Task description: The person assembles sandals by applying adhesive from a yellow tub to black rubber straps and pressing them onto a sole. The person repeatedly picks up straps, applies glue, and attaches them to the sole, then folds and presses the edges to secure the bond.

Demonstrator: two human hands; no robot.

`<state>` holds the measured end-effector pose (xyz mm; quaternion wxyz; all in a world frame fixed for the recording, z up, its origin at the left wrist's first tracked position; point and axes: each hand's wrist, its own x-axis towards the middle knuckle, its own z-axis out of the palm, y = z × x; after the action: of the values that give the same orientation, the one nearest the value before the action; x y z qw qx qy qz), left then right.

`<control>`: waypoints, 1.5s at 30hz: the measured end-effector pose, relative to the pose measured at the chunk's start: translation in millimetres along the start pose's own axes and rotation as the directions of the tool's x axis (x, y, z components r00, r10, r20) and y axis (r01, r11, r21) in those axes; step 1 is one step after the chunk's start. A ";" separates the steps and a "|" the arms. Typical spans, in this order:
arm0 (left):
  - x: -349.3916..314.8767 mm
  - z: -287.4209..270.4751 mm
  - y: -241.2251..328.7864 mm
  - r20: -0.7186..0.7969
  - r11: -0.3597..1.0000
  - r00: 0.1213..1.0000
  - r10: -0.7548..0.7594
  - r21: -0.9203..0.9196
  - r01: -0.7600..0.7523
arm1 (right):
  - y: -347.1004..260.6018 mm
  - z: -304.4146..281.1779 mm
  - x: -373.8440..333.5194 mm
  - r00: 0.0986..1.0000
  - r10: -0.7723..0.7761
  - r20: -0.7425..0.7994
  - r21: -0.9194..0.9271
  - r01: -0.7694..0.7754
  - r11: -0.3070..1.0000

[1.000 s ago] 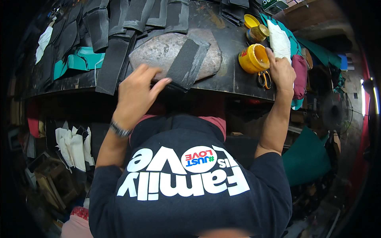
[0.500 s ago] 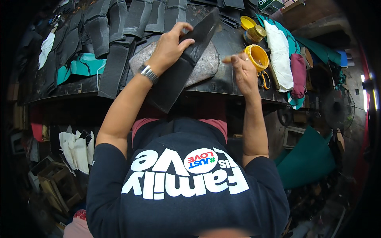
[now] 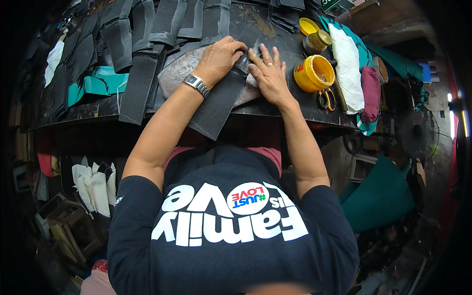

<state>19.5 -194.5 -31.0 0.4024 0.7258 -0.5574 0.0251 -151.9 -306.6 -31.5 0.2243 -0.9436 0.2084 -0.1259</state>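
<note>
A dark, flat strip of sheet material lies slantwise over a grey stone slab, its near end hanging past the table edge. My left hand is closed on its far part, fingers bent and thumb near the forefinger. Close beside it, my right hand rests with fingers stretched out and spread, the fingertips at the strip's right edge. To the right stands an open yellow jar with a pale brown substance inside. Orange-handled scissors lie just nearer than the jar.
Several dark cut pieces cover the table's far left, some with greyish smeared bands. A green piece lies among them. Behind the yellow jar are a smaller jar and a yellow lid. A white cloth roll lies at right.
My right hand has moved left from beside the yellow jar to the strip, its fingers now spread. The strip's far part, raised before, has come down toward the slab.
</note>
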 end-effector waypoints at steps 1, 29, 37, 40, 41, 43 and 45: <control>0.1 0.2 0.6 -0.008 1.000 1.000 0.004 -0.003 -0.004 | 0.8 -1.6 -4.0 1.000 0.001 0.031 0.036 -0.002 0.999; -12.2 -7.5 0.4 -0.002 0.998 0.998 0.056 -0.033 -0.056 | -2.0 -11.0 -20.8 0.992 -0.111 0.052 -0.071 0.115 0.991; -12.7 -8.0 -1.7 0.011 0.999 1.000 0.024 -0.031 -0.024 | -22.5 -8.5 -57.6 0.973 -0.227 0.035 -0.207 0.229 0.951; -13.2 -7.2 -2.3 0.012 0.999 1.000 0.026 -0.027 -0.025 | -38.9 -4.8 -75.0 0.954 -0.297 0.029 -0.269 0.294 0.917; -13.6 -7.1 -2.3 -0.004 0.999 0.999 0.036 -0.026 -0.036 | -46.2 -1.4 -80.9 0.947 -0.320 0.024 -0.281 0.314 0.907; -13.5 -7.5 -1.9 0.005 0.999 1.000 0.027 -0.024 -0.027 | -60.7 1.7 -94.9 0.936 -0.351 0.027 -0.224 0.348 0.910; -12.6 -9.3 -0.7 0.014 0.999 1.000 0.026 -0.023 -0.026 | -71.0 -1.8 -105.6 0.922 -0.382 0.063 -0.137 0.387 0.912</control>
<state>19.1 -178.8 -31.3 0.4065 0.7140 -0.5698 0.0188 -221.7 -202.1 -11.4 0.1285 -0.9821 0.0237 -0.1356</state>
